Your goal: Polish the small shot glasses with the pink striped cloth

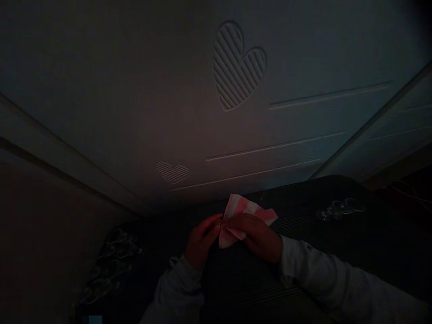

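Note:
In dim light, a pink-and-white striped cloth [236, 204] is bunched between my two hands, above the dark table. My right hand [259, 234] is closed on the cloth, with its fingers pressed into the folds. At the cloth's left edge, my left hand [202, 238] is closed in a pinch. A small shiny thing [220, 224] glints at its fingertips, too small and dark to name. Whether the left fingers also grip the cloth is hidden.
Several clear glass pieces [114, 267] stand at the table's left end. More clear glassware [337, 208] is at the right. Behind the dark table [243, 288] rises a pale panel [189, 112] with carved hearts and grooves. A thin cable [410, 193] lies far right.

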Motion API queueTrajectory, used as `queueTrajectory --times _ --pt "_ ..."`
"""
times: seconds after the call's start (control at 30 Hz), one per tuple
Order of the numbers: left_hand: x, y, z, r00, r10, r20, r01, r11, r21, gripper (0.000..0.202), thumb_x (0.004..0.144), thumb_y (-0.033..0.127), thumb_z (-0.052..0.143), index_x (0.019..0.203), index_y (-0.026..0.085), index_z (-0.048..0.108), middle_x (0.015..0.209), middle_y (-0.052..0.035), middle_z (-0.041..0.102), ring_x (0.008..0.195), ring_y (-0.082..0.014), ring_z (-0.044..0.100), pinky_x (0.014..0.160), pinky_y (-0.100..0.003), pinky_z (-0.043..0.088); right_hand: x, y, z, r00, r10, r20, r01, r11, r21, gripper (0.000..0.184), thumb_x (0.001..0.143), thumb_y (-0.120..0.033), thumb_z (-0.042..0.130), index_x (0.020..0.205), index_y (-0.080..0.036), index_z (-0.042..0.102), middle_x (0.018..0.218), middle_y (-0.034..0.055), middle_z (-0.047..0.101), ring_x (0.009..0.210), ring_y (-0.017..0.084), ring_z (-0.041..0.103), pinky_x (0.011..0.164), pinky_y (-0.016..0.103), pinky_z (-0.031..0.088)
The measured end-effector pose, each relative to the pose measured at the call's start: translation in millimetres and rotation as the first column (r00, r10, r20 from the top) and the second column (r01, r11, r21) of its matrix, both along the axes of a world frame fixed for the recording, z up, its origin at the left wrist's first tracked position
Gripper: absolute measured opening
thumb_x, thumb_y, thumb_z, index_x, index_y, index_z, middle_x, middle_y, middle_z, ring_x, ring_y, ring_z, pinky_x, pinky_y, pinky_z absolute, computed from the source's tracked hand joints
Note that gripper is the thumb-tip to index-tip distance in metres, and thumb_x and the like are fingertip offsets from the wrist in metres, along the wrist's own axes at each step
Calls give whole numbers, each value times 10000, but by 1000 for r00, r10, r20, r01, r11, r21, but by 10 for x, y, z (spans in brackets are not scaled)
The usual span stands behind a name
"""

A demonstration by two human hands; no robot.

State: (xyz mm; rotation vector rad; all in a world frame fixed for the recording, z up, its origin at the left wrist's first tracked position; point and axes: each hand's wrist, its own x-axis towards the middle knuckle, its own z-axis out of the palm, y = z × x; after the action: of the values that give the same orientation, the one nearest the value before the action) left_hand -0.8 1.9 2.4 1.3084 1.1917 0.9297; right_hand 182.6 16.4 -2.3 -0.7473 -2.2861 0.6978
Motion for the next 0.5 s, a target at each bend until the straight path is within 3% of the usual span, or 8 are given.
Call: queueTrajectory --times 0.2,0.5 --pt "10 1 6 1000 -5 -4 5 1000 -6 362 708 327 486 1029 169 535 971 -60 596 896 -182 526 822 -313 378 -1 -9 -45 1000 -13 14 14 999 -43 349 743 -105 353 1077 -153 440 1011 90 542 940 155 484 810 335 391" --pt "-6 -2 54 1000 -17 -4 17 999 -27 370 710 349 477 1031 176 538 936 -57 603 858 -178 528 811 -319 378 -25 -26 32 994 -88 61 97 981 -169 287 751 -136 360 1014 -153 473 942 82 563 872 159 509 771 328 399"
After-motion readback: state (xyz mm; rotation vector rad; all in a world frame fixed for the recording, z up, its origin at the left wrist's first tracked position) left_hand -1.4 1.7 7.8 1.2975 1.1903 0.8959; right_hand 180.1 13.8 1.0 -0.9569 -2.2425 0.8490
